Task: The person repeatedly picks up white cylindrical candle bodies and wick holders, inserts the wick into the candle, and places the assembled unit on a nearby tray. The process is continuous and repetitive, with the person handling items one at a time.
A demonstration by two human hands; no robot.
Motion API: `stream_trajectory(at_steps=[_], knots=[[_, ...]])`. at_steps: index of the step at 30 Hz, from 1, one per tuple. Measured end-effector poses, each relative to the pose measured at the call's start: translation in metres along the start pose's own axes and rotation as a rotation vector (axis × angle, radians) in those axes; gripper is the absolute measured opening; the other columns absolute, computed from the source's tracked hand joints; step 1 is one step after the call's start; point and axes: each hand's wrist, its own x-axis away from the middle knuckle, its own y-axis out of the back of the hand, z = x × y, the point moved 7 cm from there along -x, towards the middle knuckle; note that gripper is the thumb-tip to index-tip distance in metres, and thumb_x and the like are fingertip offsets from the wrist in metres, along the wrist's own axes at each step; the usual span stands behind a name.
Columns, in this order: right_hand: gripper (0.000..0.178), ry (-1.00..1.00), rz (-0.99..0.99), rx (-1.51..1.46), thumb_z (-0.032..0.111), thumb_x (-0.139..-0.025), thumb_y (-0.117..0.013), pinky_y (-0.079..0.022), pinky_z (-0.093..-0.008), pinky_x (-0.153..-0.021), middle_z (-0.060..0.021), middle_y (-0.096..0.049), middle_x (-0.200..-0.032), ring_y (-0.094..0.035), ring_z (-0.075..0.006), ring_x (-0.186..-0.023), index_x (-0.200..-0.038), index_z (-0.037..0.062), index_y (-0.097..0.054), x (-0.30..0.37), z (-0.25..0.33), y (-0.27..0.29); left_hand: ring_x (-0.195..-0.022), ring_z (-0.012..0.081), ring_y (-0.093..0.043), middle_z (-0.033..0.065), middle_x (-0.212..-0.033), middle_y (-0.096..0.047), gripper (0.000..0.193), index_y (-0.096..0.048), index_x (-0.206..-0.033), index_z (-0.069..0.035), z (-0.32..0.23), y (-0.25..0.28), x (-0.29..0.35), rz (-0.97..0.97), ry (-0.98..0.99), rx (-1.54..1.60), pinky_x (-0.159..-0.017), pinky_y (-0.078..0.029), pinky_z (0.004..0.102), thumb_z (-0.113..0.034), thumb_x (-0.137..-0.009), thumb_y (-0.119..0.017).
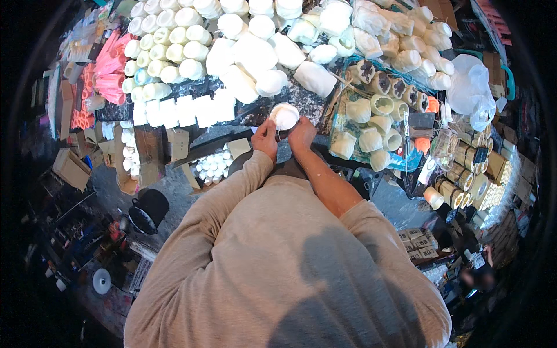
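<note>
A white, round, cup-like piece (284, 116) with a paler face is held between my two hands at the near edge of the work table. My left hand (265, 139) pinches its left side, thumb and fingers closed on the rim. My right hand (302, 134) grips its lower right side, the fingers curled and partly hidden. Just beyond lie several bright white waxy blocks (248, 55), washed out by strong light. A tilted white cylinder (315, 78) rests to the right of them. Small white squares (186, 111) line the table's near edge on the left.
Rows of cream cylinders (195, 51) and pink tubes (111, 67) fill the table's left. At right stand hollow cream moulded shells (370, 139) and a clear plastic bag (471, 90). Below are a carton of white pieces (213, 167) and a black bucket (149, 210).
</note>
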Motion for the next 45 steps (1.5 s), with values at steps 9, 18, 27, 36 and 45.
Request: stream_trajectory(at_steps=[9, 18, 27, 36, 45], knots=[[0.049, 0.375, 0.451, -0.294, -0.004, -0.088, -0.06, -0.045, -0.036, -0.106, -0.0128, -0.058, -0.139, -0.058, -0.0281, -0.125, -0.135, 0.0085, -0.065, -0.003, 0.039, 0.024, -0.086, 0.0119, -0.064, 0.0054, -0.101, -0.074, 0.035, -0.073, -0.114, -0.001, -0.02, 0.013, 0.0, -0.122, -0.032, -0.228, -0.077, -0.053, 0.0289, -0.032, -0.105, -0.06], [0.044, -0.151, 0.625, -0.869, 0.024, -0.105, -0.059, -0.045, -0.0329, -0.105, -0.0136, -0.064, -0.132, -0.059, -0.0165, -0.118, -0.139, -0.0044, -0.057, -0.005, 0.023, -0.005, -0.082, 0.0124, -0.062, 0.0051, -0.088, -0.068, 0.038, -0.065, -0.107, -0.003, -0.047, -0.005, -0.006, 0.021, 0.191, -0.157, -0.071, -0.053, 0.0304, -0.037, -0.108, -0.049], [0.025, -0.083, 0.231, -0.845, 0.018, -0.107, -0.055, -0.05, -0.0272, -0.07, -0.0043, -0.069, -0.089, -0.058, -0.0084, -0.078, -0.097, -0.0006, -0.069, 0.007, 0.041, 0.01, -0.08, 0.0134, -0.06, 0.0049, -0.085, -0.066, 0.032, -0.065, -0.101, -0.003, -0.122, -0.022, 0.016, 0.052, -0.286, -0.452, -0.073, -0.052, 0.031, -0.034, -0.106, -0.055], [0.021, -0.224, 0.373, -1.222, 0.016, -0.108, -0.049, -0.054, -0.0306, -0.072, -0.0066, -0.068, -0.092, -0.064, -0.0145, -0.078, -0.101, 0.0013, -0.062, 0.007, 0.098, 0.033, -0.084, 0.0076, -0.059, 0.0047, -0.098, -0.07, 0.033, -0.064, -0.122, 0.003, -0.195, -0.045, 0.026, 0.263, -0.528, -0.245, -0.075, -0.05, 0.0248, -0.024, -0.109, -0.049], [0.03, 0.406, 0.092, -0.17, 0.027, -0.107, -0.049, -0.052, -0.0413, -0.073, -0.0146, -0.069, -0.087, -0.065, -0.0242, -0.077, -0.104, 0.001, -0.063, 0.032, 0.164, 0.103, -0.12, 0.019, -0.059, 0.0132, -0.133, -0.061, 0.051, -0.044, -0.146, 0.0, -0.185, -0.069, 0.037, 0.506, 0.012, 0.398, -0.1, -0.05, 0.0329, -0.036, -0.11, -0.044]])
